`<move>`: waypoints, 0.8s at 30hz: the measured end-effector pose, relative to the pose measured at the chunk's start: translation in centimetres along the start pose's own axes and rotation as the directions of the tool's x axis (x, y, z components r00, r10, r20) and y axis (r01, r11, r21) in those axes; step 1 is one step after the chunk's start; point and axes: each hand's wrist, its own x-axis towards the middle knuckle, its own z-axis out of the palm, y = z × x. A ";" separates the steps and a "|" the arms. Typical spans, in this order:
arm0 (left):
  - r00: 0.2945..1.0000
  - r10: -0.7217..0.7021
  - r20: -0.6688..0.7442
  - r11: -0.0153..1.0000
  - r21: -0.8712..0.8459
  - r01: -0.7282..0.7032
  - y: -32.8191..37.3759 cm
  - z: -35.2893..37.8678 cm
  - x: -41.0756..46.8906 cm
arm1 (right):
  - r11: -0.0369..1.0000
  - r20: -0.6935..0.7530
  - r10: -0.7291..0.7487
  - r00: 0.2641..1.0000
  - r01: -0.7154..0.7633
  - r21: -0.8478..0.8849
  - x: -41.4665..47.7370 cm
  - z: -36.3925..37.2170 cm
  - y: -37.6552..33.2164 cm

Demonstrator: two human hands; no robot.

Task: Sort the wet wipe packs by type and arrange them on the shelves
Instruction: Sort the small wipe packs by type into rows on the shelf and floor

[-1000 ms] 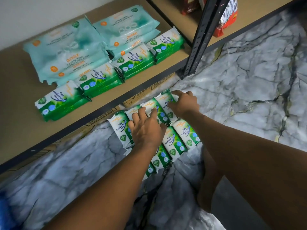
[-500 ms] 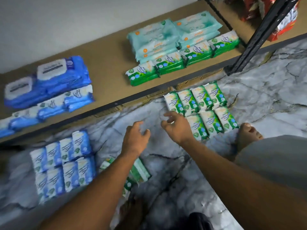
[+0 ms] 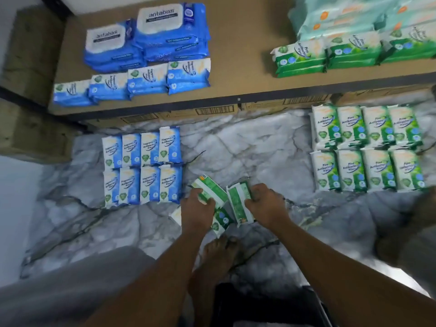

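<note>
Left hand point(image 3: 197, 210): clamps a green pine wipe pack point(image 3: 210, 190)
Right hand point(image 3: 265, 204): clamps another green pack point(image 3: 238, 201)
Handling: probably soft, light, slick film; take them across the flat middle
Green rows point(image 3: 365, 147): at 2 o'clock on the floor point(image 3: 247, 147)

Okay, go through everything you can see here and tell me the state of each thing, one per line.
Left hand: grip closed on a green pack.
Right hand: grip closed on another green pack.
Blue grid: eight packs, flat on floor.
Green grid: eight packs, flat on floor.
Shelf: holds stacked blue, green and teal packs.
</note>
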 end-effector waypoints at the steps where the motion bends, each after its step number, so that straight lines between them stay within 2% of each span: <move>1: 1.000 -0.018 0.001 1.000 -0.014 0.018 0.0 0.3 0.3 | 1.000 -0.007 0.017 1.000 -0.017 0.027 0.0 0.5 0.2; 6: 0.999 -0.037 0.019 0.999 -0.024 0.037 0.7 2.2 2.2 | 0.996 -0.059 0.077 0.995 -0.074 0.055 0.4 2.4 0.7; 10: 0.999 -0.020 -0.032 0.997 0.069 0.022 1.2 2.9 3.0 | 0.992 -0.049 0.094 0.994 -0.089 0.084 1.0 3.3 0.3; 14: 1.000 -0.028 0.006 1.000 0.015 0.027 2.5 2.1 3.0 | 0.987 -0.049 0.087 0.995 -0.079 0.141 1.1 2.9 -0.4; 24: 0.982 0.136 0.134 0.987 -0.107 -0.123 7.6 -1.0 0.0 | 0.970 -0.149 0.030 0.988 0.007 0.241 -1.2 -6.9 -0.8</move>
